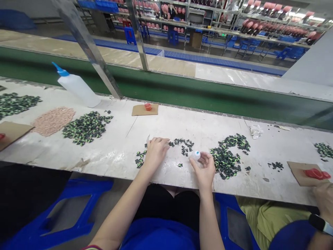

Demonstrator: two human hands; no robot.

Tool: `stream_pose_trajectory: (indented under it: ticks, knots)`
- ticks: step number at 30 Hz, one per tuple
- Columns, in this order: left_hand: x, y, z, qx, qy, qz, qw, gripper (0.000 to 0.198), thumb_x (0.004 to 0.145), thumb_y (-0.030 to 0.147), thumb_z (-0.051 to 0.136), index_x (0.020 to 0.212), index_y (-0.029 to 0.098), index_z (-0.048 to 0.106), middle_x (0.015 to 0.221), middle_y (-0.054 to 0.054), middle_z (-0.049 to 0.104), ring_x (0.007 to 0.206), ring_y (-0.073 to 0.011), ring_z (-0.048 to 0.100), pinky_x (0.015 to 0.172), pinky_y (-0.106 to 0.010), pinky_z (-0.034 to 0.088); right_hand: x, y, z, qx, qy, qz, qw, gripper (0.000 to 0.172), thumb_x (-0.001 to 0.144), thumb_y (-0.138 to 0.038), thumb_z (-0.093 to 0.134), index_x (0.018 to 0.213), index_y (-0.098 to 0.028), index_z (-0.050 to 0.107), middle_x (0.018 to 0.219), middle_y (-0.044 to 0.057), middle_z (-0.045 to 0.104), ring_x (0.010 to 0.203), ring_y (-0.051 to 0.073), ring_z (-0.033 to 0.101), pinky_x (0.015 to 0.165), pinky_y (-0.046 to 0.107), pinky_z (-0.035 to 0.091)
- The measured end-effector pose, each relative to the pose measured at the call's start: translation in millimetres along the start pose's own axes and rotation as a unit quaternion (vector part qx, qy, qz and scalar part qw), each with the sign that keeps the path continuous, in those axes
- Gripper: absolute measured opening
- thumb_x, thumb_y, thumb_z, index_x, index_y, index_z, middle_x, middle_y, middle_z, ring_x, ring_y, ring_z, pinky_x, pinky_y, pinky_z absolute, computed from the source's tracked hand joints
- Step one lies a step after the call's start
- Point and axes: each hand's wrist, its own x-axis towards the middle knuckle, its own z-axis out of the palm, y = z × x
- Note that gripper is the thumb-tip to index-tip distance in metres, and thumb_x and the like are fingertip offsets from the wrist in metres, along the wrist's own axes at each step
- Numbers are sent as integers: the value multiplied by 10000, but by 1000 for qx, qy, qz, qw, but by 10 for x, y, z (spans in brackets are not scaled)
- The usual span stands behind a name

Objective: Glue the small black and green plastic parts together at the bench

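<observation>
My left hand rests knuckles-up on the white worktable, fingers curled down over small dark green-and-black parts scattered in front of me. What the fingers grip is hidden. My right hand is closed round a small white doll eye with a blue centre, held just above the table. A larger heap of the dark parts lies right of that hand.
A white squeeze bottle with a blue nozzle lies at the back left, near a pink heap and a dark heap. A red cap sits on cardboard. A co-worker's arm with a watch is at the right.
</observation>
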Motion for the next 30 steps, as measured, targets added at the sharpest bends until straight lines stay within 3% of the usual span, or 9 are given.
stream_pose_trajectory:
  ticks: [3,5,9,12,15,21,23,26,30]
  knots:
    - [62,-36,36,10,-29,21,999,154,830,172,569,851,262,693,864,-68,705,889,-289,587,855,-447,388,-70,-15,-50,-14,2,-62,998,696,612,-315,825,1192,-189,462,1127,138,665,1025,238,626,842,405,525]
    - [68,-36,34,11,-38,25,999,148,841,170,564,799,253,679,847,-71,696,887,-289,577,835,-439,392,-166,-39,-113,-34,37,-116,992,716,640,-298,821,1242,-192,446,1188,153,631,1093,251,592,834,395,518]
    - [4,28,-30,-9,-21,20,1000,156,862,188,555,744,235,645,839,-70,691,899,-288,571,845,-447,399,-412,-90,-192,-64,71,-179,979,370,724,-242,772,1052,-192,611,1007,94,675,862,198,637,739,342,519]
    - [-132,168,-79,-100,-5,34,994,110,870,216,560,807,236,649,866,-51,699,906,-257,593,834,-398,442,-546,-134,-118,-16,-5,-89,996,193,789,-279,710,957,-190,675,928,74,703,745,168,652,705,329,545]
    - [-310,374,-94,-227,-28,28,973,112,884,248,552,831,231,649,863,-34,702,877,-214,625,809,-343,486,-582,-187,36,67,-53,27,996,278,789,-347,694,1009,-178,694,933,89,728,850,209,686,730,344,575]
    - [-527,645,-90,-371,-88,7,924,167,905,262,528,869,207,681,892,-64,675,865,-192,645,787,-314,532,-527,-221,160,157,-34,75,984,235,696,-373,761,826,-178,744,807,66,744,759,207,691,690,337,587]
    - [-559,624,-74,-366,-101,14,925,183,916,260,519,914,205,693,915,-73,675,895,-197,645,806,-324,534,-517,-198,105,153,-28,78,985,223,698,-378,758,795,-178,751,773,58,737,666,184,670,618,313,577]
    - [-612,501,6,-266,-74,36,960,184,897,266,563,1027,215,682,972,-78,676,963,-229,618,855,-388,520,-510,-156,-21,96,-26,71,992,244,767,-385,697,886,-182,763,794,54,719,592,146,627,566,283,549]
    - [-670,337,158,-133,-27,56,989,152,865,223,605,996,216,682,1026,-86,661,998,-257,588,851,-434,516,-511,-105,-134,-6,-79,12,997,286,865,-367,584,1043,-206,741,881,70,697,709,163,645,664,296,554]
